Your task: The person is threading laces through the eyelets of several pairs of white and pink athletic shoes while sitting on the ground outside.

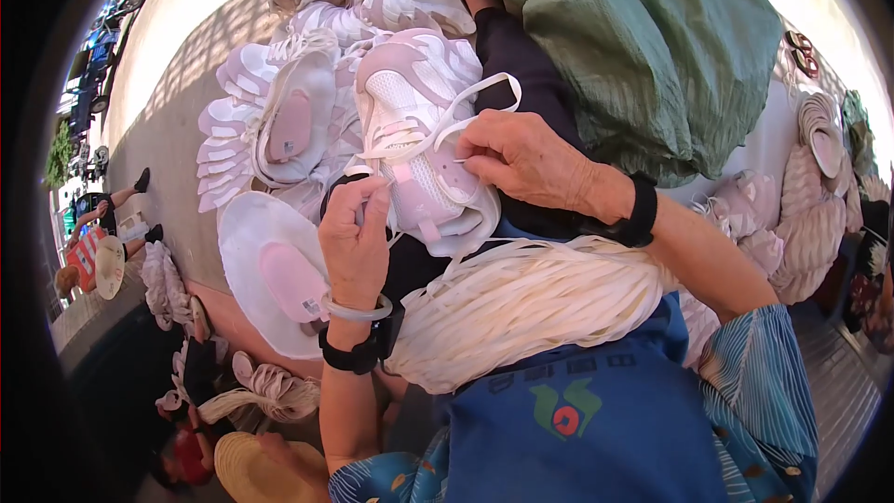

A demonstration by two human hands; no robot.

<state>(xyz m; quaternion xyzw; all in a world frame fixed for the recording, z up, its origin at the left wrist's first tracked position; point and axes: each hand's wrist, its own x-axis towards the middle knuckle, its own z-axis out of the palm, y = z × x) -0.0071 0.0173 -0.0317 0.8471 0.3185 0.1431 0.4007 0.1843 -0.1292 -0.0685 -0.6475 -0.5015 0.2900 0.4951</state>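
A white and mauve sneaker upper rests across my lap, its toe pointing away from me. White shoelace runs over its eyelets, and one loop rises above the right side. My left hand, at the upper's near left edge, is closed in a pinch on a lace end. The fingers of my right hand are pinched together over the opposite eyelet row, on the lace there. A thick bundle of cream laces lies over my lap, against my blue apron.
More sneaker uppers are heaped to the left and beyond. Beside them lies a white oval piece with a pink patch. A green sack covers the far right, with stacked uppers past it. Other people sit at the left.
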